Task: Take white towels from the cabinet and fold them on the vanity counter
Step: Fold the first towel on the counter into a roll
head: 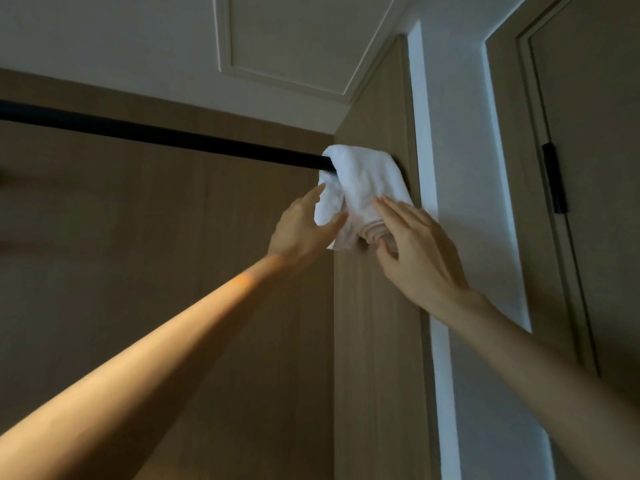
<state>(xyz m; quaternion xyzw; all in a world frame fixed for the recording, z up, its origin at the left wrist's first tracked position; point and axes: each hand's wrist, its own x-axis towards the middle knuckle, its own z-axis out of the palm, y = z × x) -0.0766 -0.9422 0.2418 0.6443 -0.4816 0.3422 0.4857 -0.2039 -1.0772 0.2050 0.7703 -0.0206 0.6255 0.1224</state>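
Observation:
A white towel (360, 181) hangs folded over the right end of a black rail (166, 135) high inside the wooden cabinet. My left hand (304, 230) reaches up from below left, its thumb and fingers around the towel's hanging left edge. At the towel's lower right, my right hand (415, 251) lays straight fingers on its front while the thumb tucks under the bottom folds. Both arms are stretched upward.
The cabinet's wooden side panel (377, 306) stands right behind the towel. A white wall strip (460, 168) and a wooden door with a black hinge (554, 178) lie to the right. The white panelled ceiling (294, 39) is above.

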